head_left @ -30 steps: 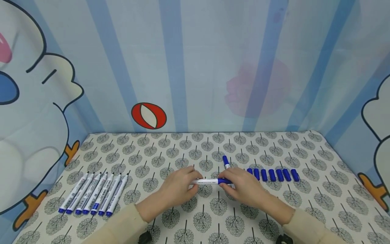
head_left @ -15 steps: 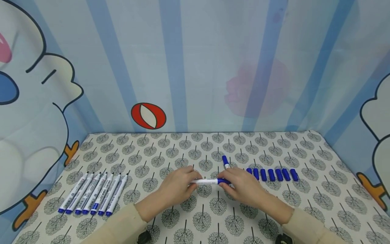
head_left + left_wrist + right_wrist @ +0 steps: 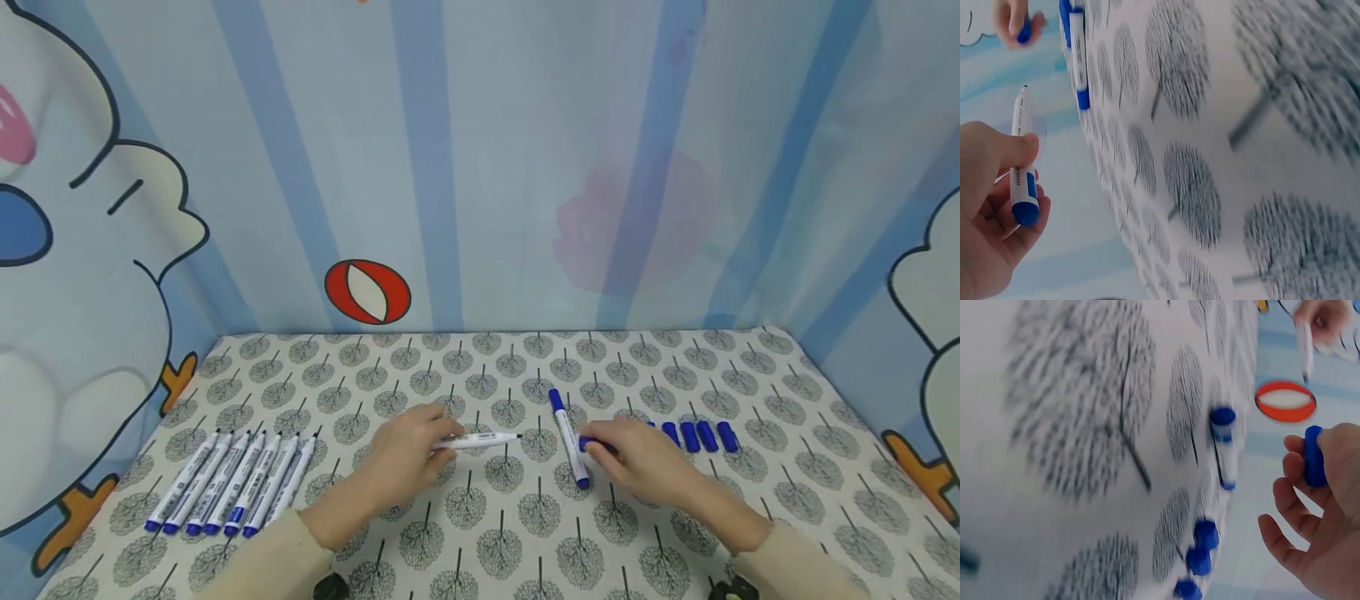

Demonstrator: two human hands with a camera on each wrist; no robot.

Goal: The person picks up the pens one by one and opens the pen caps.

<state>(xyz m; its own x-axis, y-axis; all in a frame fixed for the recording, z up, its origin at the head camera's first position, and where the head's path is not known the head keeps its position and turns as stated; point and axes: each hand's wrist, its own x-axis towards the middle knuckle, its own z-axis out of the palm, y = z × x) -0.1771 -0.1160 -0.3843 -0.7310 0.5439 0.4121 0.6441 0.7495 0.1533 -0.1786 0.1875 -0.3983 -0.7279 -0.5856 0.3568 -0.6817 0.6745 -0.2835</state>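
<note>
In the head view my left hand [image 3: 405, 450] holds a white whiteboard marker [image 3: 483, 440] level, its bare dark tip pointing right. The left wrist view shows thumb and fingers around the marker's barrel [image 3: 1021, 125], blue end toward the palm. My right hand [image 3: 645, 458] pinches a blue marker cap [image 3: 1314, 456] between thumb and forefinger, with the other fingers loosely spread. Cap and marker are apart. Between the two hands a capped whiteboard marker [image 3: 567, 437] lies on the cloth, blue cap toward the back.
Several uncapped markers [image 3: 232, 483] lie side by side at the left, tips toward the back. A row of blue caps [image 3: 690, 437] lies right of centre, partly hidden by my right hand. Tree-patterned cloth [image 3: 480, 533] covers the table; a printed curtain [image 3: 510, 167] hangs behind.
The cap has come off the marker. My left hand has moved left with the marker, my right hand right with the cap, exposing the capped marker lying between.
</note>
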